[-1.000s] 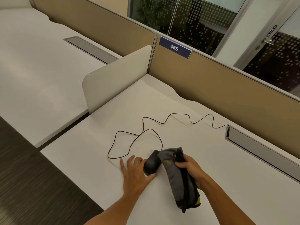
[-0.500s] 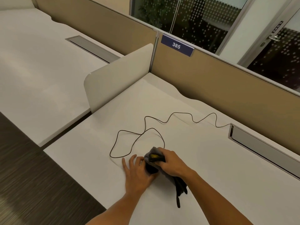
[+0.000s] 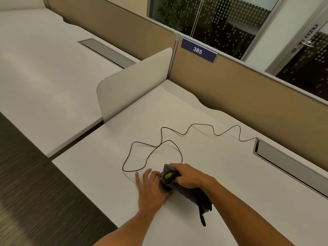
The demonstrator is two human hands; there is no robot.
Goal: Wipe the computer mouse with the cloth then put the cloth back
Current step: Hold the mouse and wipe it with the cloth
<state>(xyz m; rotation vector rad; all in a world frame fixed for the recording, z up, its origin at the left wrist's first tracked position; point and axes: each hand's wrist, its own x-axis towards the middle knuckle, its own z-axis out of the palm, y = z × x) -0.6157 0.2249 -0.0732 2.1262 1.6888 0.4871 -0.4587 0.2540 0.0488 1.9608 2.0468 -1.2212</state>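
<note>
The black computer mouse is hidden under a dark grey cloth with a yellow patch, near the front of the white desk. My right hand grips the cloth and presses it down over the mouse. The cloth's loose end trails toward me on the desk. My left hand lies mostly flat on the desk with its thumb side against the covered mouse. The mouse's thin black cable loops across the desk to the right.
The cable runs into a grey cable slot at the right. A low white divider panel and tan partition with a "385" sign bound the desk. The desk's left front edge drops to dark floor.
My right hand brought the cloth from beside the mouse onto it, covering the mouse. My left hand stayed against the mouse's left side.
</note>
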